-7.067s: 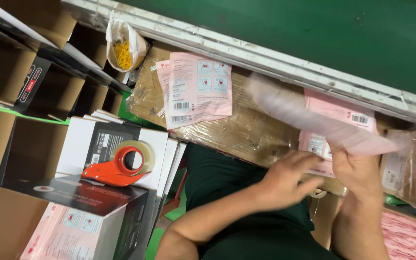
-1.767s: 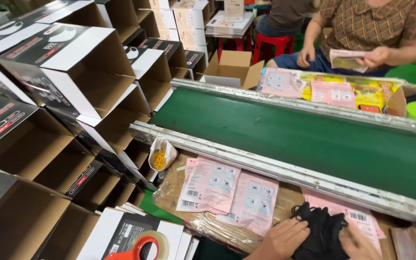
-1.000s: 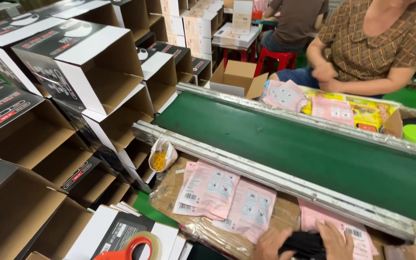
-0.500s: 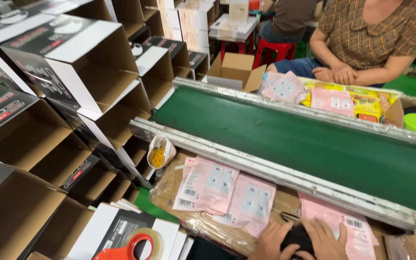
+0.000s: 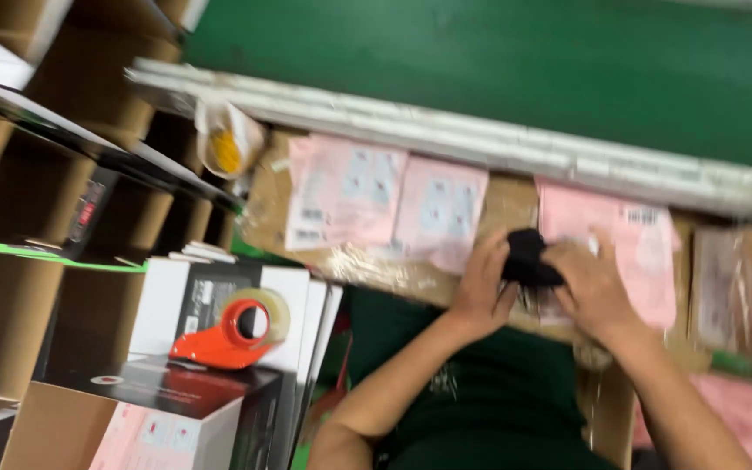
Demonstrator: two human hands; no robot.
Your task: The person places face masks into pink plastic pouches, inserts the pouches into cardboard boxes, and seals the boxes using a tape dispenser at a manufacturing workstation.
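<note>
**A:** What am I holding right now?

**B:** From where I sit running this, I see both hands closed on a small black bundle point(image 5: 528, 258), a little right of the frame's centre. My left hand point(image 5: 483, 283) curls around its left side; my right hand point(image 5: 595, 287) covers its right side, fingers bent over the top. The bundle sits between the two, touching both.

**A:** How would it handle?

**B:** I judge it soft and light, probably fabric. It bunches and looks crumpled, with no stiff edge. It should not slip or break, but it could unfold if gripped loosely. I would pinch it through the thick middle, or pin it from both sides as I do now.

**A:** What is underneath?

**B:** A cardboard tabletop point(image 5: 515, 196) wrapped in clear film. Just behind the bundle lies a pink flat packet point(image 5: 646, 252) with a barcode sticker; the bundle overlaps its left part. Whether the bundle rests on it or is lifted, I cannot tell, since the picture is blurred.

**A:** Anything else nearby?

**B:** Two more pink packets point(image 5: 385, 196) lie to the left, upper centre. A green conveyor belt point(image 5: 498, 61) crosses the top of the frame. At lower left an orange tape dispenser point(image 5: 228, 335) rests on a stack of black and white boxes point(image 5: 193, 383), with open cardboard cartons point(image 5: 28, 183) along the left edge.
</note>
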